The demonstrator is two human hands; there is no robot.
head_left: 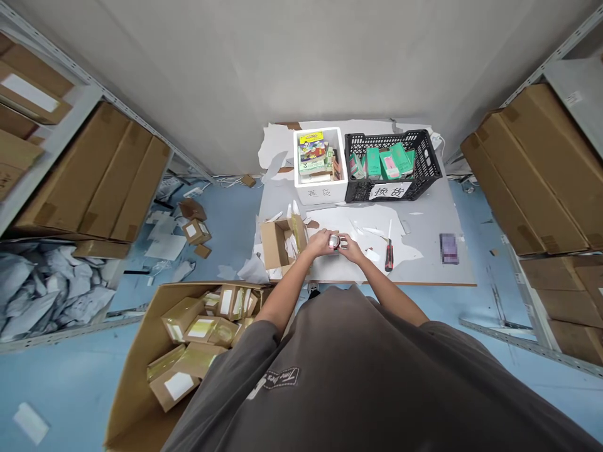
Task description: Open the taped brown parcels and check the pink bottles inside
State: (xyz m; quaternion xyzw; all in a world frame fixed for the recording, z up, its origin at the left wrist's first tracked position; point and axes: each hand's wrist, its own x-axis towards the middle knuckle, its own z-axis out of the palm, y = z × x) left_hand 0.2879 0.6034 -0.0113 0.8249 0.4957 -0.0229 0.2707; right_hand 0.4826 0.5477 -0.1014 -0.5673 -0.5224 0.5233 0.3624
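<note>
Between my two hands is a small round silver object (334, 241) with a dark edge, too small in the view to name further. My left hand (321, 243) grips its left side with closed fingers. On the opposite side, the fingers of my right hand (350, 247) pinch it. An opened cardboard box (274, 246) with white paper inside stands left of my left hand. To the right of my right hand lies a red and black utility knife (389, 256). Torn white paper (325, 270) covers the table under my hands.
A white foam box (321, 193) of small packages and a black plastic crate (426, 164) of green boxes stand at the table's back. A purple item (449, 248) lies right. A large carton (129, 383) of parcels stands at my left. Shelves with cartons (97, 169) flank both sides.
</note>
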